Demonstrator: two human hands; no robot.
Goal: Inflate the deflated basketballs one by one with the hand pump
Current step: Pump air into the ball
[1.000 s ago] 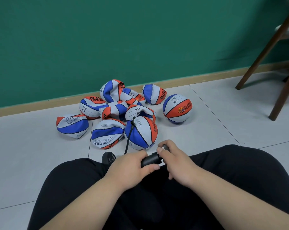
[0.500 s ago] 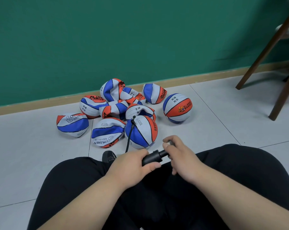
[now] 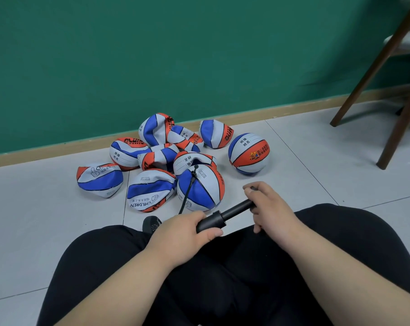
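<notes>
Since the frames a moment earlier, the plunger of the hand pump (image 3: 222,215) has been drawn out, exposing more of the rod; an intake stroke is judged to be under way, with a push to follow. The barrel is clenched in the left hand (image 3: 183,228) above the lap, while the handle end is grasped by the right hand (image 3: 268,204), held out to the right. The hose (image 3: 187,191) is seen running to the valve of the nearest basketball (image 3: 200,188), part-filled on the floor (image 3: 34,220), touching the deflated basketballs (image 3: 150,165) behind. One inflated ball (image 3: 248,152) is noted apart.
</notes>
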